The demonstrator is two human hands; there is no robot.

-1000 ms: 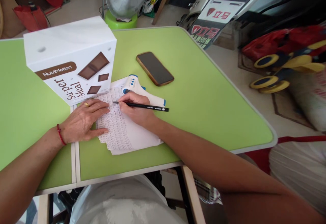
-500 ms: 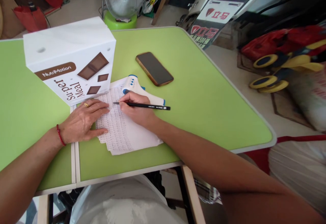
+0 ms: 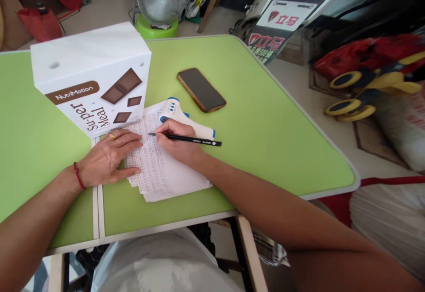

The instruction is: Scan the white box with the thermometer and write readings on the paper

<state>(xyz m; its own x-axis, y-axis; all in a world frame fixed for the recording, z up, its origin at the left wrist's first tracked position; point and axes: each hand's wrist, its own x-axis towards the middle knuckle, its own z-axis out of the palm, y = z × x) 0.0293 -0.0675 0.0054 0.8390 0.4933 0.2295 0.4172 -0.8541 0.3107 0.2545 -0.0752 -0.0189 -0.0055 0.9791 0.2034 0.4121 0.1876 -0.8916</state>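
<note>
Sheets of paper (image 3: 186, 179) covered on the left with rows of small handwriting lie on the green table. My left hand (image 3: 111, 157), with a ring and a red bracelet at the wrist, rests flat on their left edge, fingers stretched out. In my right hand (image 3: 179, 144) is a black pen (image 3: 195, 140), its tip at the written rows and its far end pointing right. Just beyond that hand lies a white and blue infrared thermometer (image 3: 175, 110), partly hidden by my fingers.
A white NutriMotion box (image 3: 89, 75) stands behind my left hand. Farther back lies a phone (image 3: 202, 89) in a brown case. The table (image 3: 282, 150) has a pale raised edge. Beyond it are a fan (image 3: 162, 0) and the rear of a scooter (image 3: 282, 17).
The pen tip has shifted very slightly to the right on the paper. My left hand and the other objects have stayed in place.
</note>
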